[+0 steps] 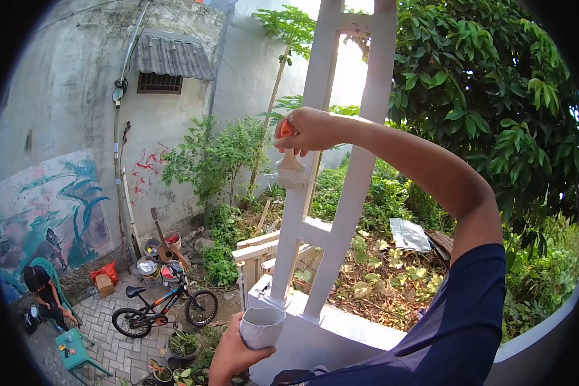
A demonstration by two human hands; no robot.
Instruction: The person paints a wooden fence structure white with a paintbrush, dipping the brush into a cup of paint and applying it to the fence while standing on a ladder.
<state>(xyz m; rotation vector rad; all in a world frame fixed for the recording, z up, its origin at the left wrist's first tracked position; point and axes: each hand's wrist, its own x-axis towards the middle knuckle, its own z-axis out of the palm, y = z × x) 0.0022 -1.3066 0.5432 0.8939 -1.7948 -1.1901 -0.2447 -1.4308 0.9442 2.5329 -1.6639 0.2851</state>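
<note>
My right hand [310, 132] is raised, its fingers closed around the handle of a paintbrush [291, 174]. The brush points bristles down in front of the left upright of a pale grey post frame [294, 222]; its bristles look to be against that upright. Part of the handle, orange at the top, is hidden by my fingers. Lower down, my left hand [235, 352] grips a grey, paint-smeared cup [264, 329] from the side, thumb across its front. The cup is upright, with its mouth facing up; what is inside cannot be made out.
The post frame rises from a low wall [360, 325]. Below to the left are a bicycle [164, 309], a guitar [167, 251], paint buckets [149, 269] and a green stool [74, 350]. A seated person [45, 296] is nearby. Dense foliage [476, 83] stands right.
</note>
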